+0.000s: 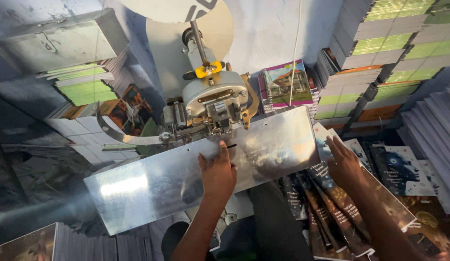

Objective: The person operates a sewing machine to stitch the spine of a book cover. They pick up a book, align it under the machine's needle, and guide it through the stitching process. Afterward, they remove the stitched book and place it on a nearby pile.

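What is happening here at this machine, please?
A person sits at a small metal machine with a shiny steel work plate. The left hand rests flat on the plate, just below the machine head. The right hand lies on a fanned pile of dark book covers beside the plate. Stacks of notebooks stand along the wall.

Dim, bluish; glare on metal plate [138,186]

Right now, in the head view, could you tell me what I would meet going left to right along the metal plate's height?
Green-edged stack → metal plate → left hand → right hand → dark face-cover booklets → grey stacks.
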